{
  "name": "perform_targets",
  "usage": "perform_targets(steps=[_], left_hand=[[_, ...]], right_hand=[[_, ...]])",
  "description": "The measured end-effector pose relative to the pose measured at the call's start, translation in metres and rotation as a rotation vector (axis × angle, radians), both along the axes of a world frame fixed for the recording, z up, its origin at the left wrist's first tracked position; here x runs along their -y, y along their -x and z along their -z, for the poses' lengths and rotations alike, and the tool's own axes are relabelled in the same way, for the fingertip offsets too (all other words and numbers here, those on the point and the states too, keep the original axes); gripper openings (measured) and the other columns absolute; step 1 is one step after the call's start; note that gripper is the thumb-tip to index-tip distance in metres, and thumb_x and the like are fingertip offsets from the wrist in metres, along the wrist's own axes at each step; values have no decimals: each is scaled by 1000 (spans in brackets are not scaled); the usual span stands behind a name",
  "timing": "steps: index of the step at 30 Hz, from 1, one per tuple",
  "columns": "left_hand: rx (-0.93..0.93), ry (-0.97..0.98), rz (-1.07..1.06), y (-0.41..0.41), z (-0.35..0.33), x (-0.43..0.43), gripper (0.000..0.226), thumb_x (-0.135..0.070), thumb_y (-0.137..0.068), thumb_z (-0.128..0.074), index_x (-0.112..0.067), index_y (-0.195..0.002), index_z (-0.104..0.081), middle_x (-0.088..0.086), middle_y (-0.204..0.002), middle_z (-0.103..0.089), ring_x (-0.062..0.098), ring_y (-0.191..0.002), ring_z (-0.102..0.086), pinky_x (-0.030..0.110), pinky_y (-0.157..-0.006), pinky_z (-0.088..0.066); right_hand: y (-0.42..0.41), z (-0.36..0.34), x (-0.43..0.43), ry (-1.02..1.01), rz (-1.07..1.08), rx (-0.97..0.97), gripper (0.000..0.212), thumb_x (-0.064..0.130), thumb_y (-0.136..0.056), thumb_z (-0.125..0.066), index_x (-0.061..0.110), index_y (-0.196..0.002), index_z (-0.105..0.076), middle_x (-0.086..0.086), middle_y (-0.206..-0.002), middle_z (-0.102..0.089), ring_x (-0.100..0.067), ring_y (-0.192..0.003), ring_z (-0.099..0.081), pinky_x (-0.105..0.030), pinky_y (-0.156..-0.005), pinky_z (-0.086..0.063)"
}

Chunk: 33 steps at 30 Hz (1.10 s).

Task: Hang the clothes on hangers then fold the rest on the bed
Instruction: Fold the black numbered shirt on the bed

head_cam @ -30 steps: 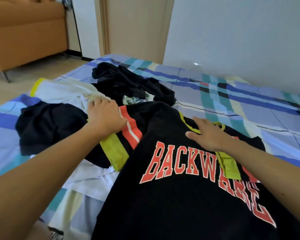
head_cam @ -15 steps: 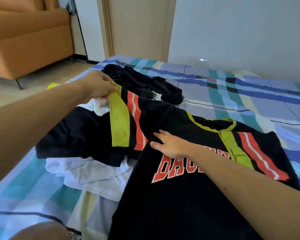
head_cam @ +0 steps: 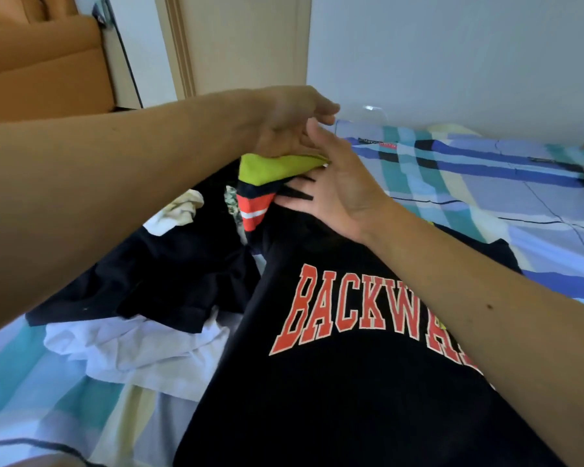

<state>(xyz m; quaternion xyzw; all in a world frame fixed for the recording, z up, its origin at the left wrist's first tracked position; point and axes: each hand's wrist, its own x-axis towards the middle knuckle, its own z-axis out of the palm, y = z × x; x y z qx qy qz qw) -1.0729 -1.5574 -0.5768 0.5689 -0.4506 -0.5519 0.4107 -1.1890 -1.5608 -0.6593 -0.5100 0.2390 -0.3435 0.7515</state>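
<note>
Black T-shirt point(head_cam: 334, 382) spread flat on the bed point(head_cam: 486, 183), which is covered by a plaid sheet. The shirt's long axis runs from the viewer toward the far wall, hem nearest and shoulders farthest, and its red lettering reads upright from the viewer's side. The left hand point(head_cam: 290, 129) pinches the lime sleeve cuff point(head_cam: 273, 168), raised off the sheet and carried inward over the shirt's body. The right hand point(head_cam: 338, 193) lies flat on the black cloth just beside the cuff, fingers straight and spread. A dark garment point(head_cam: 169, 281) and a white garment point(head_cam: 132, 345) crowd the shirt's left edge. Bare sheet extends to the right as far as the wall. An orange sofa point(head_cam: 41, 69) stands beyond the bed, far left.
</note>
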Motion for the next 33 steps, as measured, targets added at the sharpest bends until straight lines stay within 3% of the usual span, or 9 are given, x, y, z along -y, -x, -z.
perform_targets(steps=[4,7,10,15,18,21,26,30,33], left_hand=[[-190,22,-5,21,6,10,29,-27,-106,-44,-4,-118,-57,23,-119,-65,33,-95,-70,43,-81,-62],[212,143,18,26,39,17,21,-21,-105,-47,-9,-114,-61,12,-114,-63,28,-99,-63,39,-87,-56],[983,236,354,26,100,8,31,-26,-98,-54,-5,-119,-64,13,-118,-64,25,-106,-60,33,-90,-47],[1297,-21,584,23,185,-17,64,-49,-100,-51,-19,-154,-33,7,-157,-31,29,-142,-35,43,-115,-34],[1461,6,570,26,196,-18,67,-56,-100,-42,-21,-155,-28,5,-157,-29,28,-143,-30,45,-111,-38],[1625,3,507,37,193,-11,57,-59,-101,-31,-18,-136,-49,8,-138,-46,29,-129,-42,44,-99,-43],[1723,142,387,54,189,27,59,-60,-100,-32,-12,-116,-62,13,-130,-52,33,-126,-44,45,-98,-41],[1667,252,318,57,202,75,72,-70,-92,-44,-11,-132,-48,17,-139,-47,36,-133,-39,50,-106,-39],[1603,114,325,51,210,109,110,-84,-75,-55,-11,-151,-25,18,-154,-34,37,-144,-28,53,-114,-32]], right_hand=[[41,22,24,-120,232,-11,18,1,-93,-55,13,-105,-62,-8,-100,-66,-22,-95,-65,-39,-78,-60],[81,53,36,-214,425,-201,21,-10,-85,-51,8,-91,-60,-12,-79,-58,-23,-69,-58,-35,-65,-54],[114,90,37,-228,488,-637,44,-8,-78,-64,8,-116,-49,-16,-109,-58,-33,-95,-62,-49,-85,-56],[131,121,36,-112,356,-801,117,-7,-80,-76,22,-162,2,-12,-161,-31,-35,-140,-40,-48,-111,-38],[139,112,42,107,342,-913,113,-4,-87,-72,25,-162,8,-13,-149,-48,-28,-117,-58,-28,-83,-43],[154,107,54,390,354,-1096,108,-1,-86,-70,19,-162,4,-7,-90,-59,-18,-68,-59,-28,-52,-47],[210,101,108,645,364,-1296,99,3,-80,-74,13,-160,-18,-19,-134,-50,-34,-114,-58,-42,-84,-54],[252,98,144,695,217,-1629,111,11,-79,-81,15,-162,-9,-23,-158,-29,-40,-141,-37,-46,-108,-42],[268,103,159,685,78,-1730,124,28,-76,-87,17,-162,1,-19,-163,-23,-38,-148,-27,-51,-119,-26]])
